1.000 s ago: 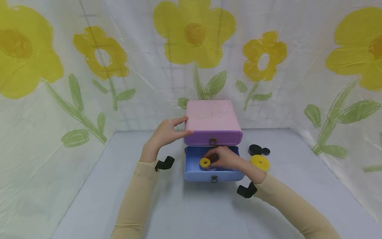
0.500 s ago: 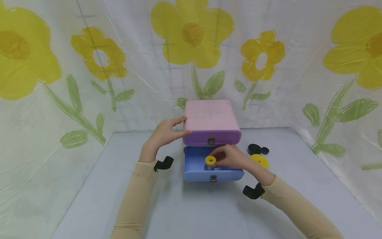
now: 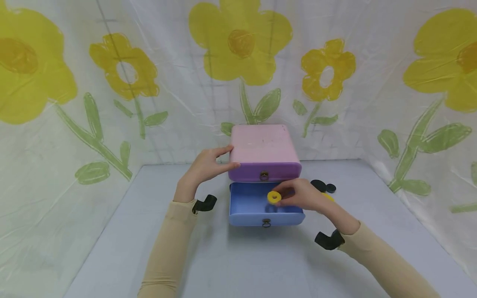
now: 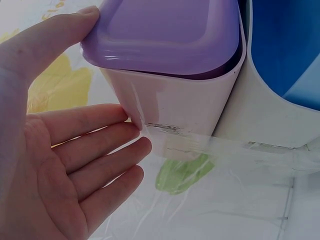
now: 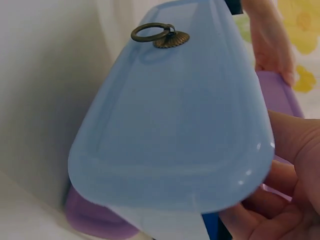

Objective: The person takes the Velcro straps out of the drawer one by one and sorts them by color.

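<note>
A small chest of drawers stands mid-table, its pink top point(image 3: 262, 142) above a purple drawer front point(image 3: 246, 171) that is closed. Below, the blue drawer point(image 3: 244, 198) is pulled out. My left hand point(image 3: 205, 166) rests at the chest's left side, thumb on the purple front's edge and forefinger on the pink wall, other fingers straight. With thumb and fingers my right hand point(image 3: 301, 194) pinches a small yellow disc point(image 3: 271, 200) with a centre hole, over the blue drawer's right half. The blue front point(image 5: 165, 110) hides the disc in the right wrist view.
Right of the chest lie a large black disc point(image 3: 318, 185), a small black disc point(image 3: 331, 188) and a larger yellow disc point(image 3: 328, 196), partly covered by my right hand. A flowered curtain point(image 3: 179, 124) hangs behind the table point(image 3: 238, 260).
My right hand has moved right and slightly up inside the blue drawer's area, carrying the small yellow disc with it. The left hand stays at the chest's side.
</note>
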`<state>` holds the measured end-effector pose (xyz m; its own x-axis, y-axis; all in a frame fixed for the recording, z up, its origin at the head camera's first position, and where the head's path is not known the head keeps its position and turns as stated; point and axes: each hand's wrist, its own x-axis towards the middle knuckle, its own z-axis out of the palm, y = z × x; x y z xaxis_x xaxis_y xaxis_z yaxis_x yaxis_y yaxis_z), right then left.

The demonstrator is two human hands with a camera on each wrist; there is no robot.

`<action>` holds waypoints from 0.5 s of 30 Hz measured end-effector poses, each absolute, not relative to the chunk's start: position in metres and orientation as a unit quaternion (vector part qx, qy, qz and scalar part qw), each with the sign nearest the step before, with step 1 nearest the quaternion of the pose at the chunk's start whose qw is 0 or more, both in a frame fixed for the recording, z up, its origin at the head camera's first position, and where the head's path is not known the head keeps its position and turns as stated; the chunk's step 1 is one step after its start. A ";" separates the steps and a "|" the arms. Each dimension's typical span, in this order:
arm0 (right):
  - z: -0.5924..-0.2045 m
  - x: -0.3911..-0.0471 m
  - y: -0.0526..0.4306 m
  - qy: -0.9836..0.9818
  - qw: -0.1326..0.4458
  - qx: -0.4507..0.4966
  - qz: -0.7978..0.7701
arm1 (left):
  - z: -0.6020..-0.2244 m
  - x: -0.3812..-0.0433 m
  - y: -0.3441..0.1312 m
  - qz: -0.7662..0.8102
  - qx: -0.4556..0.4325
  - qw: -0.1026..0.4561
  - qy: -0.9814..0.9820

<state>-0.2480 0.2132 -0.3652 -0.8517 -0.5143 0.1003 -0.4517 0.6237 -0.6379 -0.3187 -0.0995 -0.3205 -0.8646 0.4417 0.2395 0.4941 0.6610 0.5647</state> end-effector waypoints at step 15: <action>-0.354 -0.242 0.240 0.912 0.048 -0.237 -0.330 | -0.320 -0.319 -0.100 -0.327 -0.260 0.042 -0.908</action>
<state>-0.2418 0.2405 -0.3542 -0.8831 -0.4639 0.0697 -0.4011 0.6697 -0.6249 -0.3185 -0.0996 -0.3199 -0.8614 0.4444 0.2460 0.4992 0.6513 0.5715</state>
